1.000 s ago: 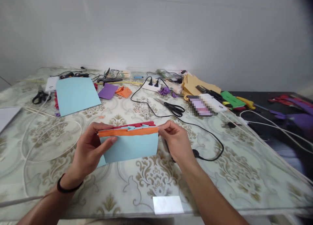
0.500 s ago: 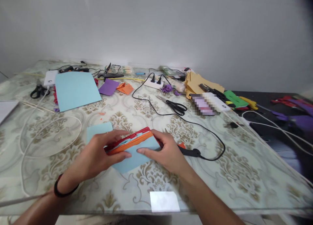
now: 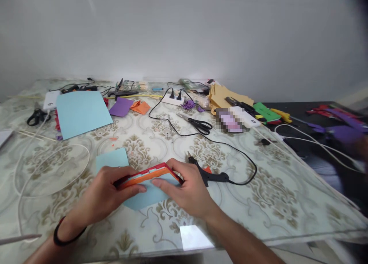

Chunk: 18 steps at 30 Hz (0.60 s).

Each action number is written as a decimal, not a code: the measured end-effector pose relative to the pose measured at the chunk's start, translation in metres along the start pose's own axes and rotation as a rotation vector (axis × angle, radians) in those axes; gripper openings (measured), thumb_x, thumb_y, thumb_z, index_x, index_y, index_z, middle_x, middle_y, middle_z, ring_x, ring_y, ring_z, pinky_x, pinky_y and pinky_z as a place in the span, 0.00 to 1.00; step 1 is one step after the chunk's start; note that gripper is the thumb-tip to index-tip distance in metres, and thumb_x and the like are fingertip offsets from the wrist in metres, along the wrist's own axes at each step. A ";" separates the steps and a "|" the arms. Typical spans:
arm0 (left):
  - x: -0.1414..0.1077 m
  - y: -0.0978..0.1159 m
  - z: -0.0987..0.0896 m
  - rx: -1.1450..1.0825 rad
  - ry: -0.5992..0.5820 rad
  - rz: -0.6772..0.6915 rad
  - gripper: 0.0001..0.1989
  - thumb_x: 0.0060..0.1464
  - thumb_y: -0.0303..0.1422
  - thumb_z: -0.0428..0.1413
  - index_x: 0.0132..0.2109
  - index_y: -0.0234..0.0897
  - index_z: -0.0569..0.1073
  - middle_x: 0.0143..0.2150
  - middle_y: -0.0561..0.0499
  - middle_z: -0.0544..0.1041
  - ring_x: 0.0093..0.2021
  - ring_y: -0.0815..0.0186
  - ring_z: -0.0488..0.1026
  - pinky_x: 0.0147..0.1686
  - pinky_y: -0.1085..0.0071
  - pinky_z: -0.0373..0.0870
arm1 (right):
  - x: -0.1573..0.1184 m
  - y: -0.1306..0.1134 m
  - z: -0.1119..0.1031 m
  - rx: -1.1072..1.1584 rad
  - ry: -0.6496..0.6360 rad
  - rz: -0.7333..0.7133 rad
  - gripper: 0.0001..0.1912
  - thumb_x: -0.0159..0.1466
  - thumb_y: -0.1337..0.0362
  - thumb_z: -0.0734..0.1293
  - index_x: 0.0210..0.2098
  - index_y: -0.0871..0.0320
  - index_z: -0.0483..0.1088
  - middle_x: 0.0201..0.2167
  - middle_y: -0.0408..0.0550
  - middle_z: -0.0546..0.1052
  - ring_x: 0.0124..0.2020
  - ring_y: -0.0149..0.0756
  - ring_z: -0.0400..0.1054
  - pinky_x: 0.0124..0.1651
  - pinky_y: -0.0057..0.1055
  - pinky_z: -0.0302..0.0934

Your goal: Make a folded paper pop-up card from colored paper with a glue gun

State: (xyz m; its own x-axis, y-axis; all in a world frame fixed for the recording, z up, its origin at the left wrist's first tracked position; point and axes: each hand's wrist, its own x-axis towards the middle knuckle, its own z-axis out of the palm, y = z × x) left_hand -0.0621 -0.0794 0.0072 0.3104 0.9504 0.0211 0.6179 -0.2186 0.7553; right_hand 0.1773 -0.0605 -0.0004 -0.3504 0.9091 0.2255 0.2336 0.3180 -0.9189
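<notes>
A layered paper piece [image 3: 156, 174], orange in front and red behind with light blue between, is pinched on both sides. My left hand [image 3: 112, 187] is closed around its left end, thumb in front and fingers behind. On the other side my right hand [image 3: 186, 183] grips its right corner the same way. Below the orange edge shows a light blue sheet [image 3: 146, 199]; whether it is joined to the piece I cannot tell. Another light blue paper [image 3: 112, 158] lies behind my left hand. A black glue gun [image 3: 214, 176] rests just right of my right hand, nozzle pointing away.
Black-handled scissors [image 3: 199, 126] lie mid-table, behind the glue gun. A power strip [image 3: 172, 99] feeds a black cord looping right. At the back left are a large light blue sheet [image 3: 83, 112] and purple paper [image 3: 121, 107]. White cables cross both sides.
The paper piece is pressed flatter, its layers closer together. Both hands sit slightly lower and further left in view, and more of the glue gun shows. The whole view has shifted a little.
</notes>
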 end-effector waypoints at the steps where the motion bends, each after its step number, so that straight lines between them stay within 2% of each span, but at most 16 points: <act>1: 0.000 0.000 0.000 0.007 -0.004 -0.007 0.17 0.61 0.47 0.63 0.33 0.39 0.81 0.21 0.57 0.68 0.22 0.71 0.57 0.23 0.74 0.51 | 0.001 -0.001 0.000 0.004 -0.023 0.014 0.12 0.65 0.56 0.76 0.32 0.55 0.75 0.24 0.36 0.71 0.25 0.28 0.62 0.29 0.25 0.56; 3: 0.001 0.001 0.000 0.020 -0.024 -0.022 0.19 0.61 0.49 0.62 0.31 0.39 0.81 0.21 0.57 0.68 0.22 0.71 0.57 0.23 0.74 0.51 | 0.002 -0.002 -0.001 -0.023 -0.057 0.041 0.09 0.65 0.56 0.76 0.37 0.55 0.77 0.26 0.38 0.75 0.27 0.30 0.65 0.30 0.26 0.58; 8: 0.005 0.010 0.001 -0.023 -0.020 -0.022 0.19 0.60 0.48 0.62 0.29 0.38 0.81 0.19 0.57 0.66 0.21 0.71 0.57 0.21 0.74 0.51 | 0.001 -0.001 0.000 -0.045 -0.015 0.007 0.13 0.68 0.54 0.74 0.33 0.55 0.78 0.22 0.38 0.73 0.23 0.29 0.64 0.27 0.26 0.57; 11: 0.004 0.011 0.002 -0.039 -0.008 -0.007 0.19 0.60 0.49 0.63 0.30 0.39 0.81 0.19 0.56 0.66 0.21 0.71 0.57 0.21 0.74 0.51 | -0.001 -0.001 -0.003 -0.054 -0.036 -0.035 0.14 0.71 0.53 0.71 0.35 0.56 0.80 0.23 0.39 0.76 0.24 0.30 0.67 0.28 0.26 0.60; 13: 0.003 0.007 0.001 -0.032 0.005 -0.009 0.19 0.60 0.49 0.63 0.32 0.39 0.82 0.20 0.56 0.67 0.21 0.71 0.57 0.21 0.74 0.51 | -0.001 -0.001 -0.006 -0.052 -0.068 -0.057 0.13 0.74 0.55 0.68 0.41 0.55 0.81 0.28 0.42 0.81 0.28 0.32 0.73 0.33 0.26 0.65; 15: 0.002 0.004 0.000 -0.018 0.018 -0.015 0.17 0.60 0.49 0.63 0.34 0.40 0.83 0.20 0.56 0.68 0.22 0.70 0.57 0.21 0.74 0.52 | -0.001 0.001 -0.008 -0.029 -0.066 -0.112 0.12 0.76 0.57 0.66 0.53 0.52 0.79 0.40 0.45 0.86 0.38 0.36 0.80 0.41 0.28 0.72; 18: 0.000 0.001 -0.002 -0.006 0.055 -0.021 0.16 0.59 0.48 0.64 0.34 0.41 0.83 0.21 0.56 0.70 0.22 0.70 0.58 0.21 0.74 0.53 | 0.000 0.006 -0.012 -0.048 0.037 -0.332 0.23 0.72 0.60 0.72 0.65 0.46 0.71 0.56 0.49 0.83 0.54 0.41 0.79 0.57 0.37 0.74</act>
State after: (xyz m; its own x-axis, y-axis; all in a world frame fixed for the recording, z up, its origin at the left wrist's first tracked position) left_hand -0.0630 -0.0790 0.0089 0.2565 0.9657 0.0410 0.6197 -0.1969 0.7597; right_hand 0.1896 -0.0554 -0.0026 -0.3815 0.7626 0.5224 0.1553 0.6099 -0.7771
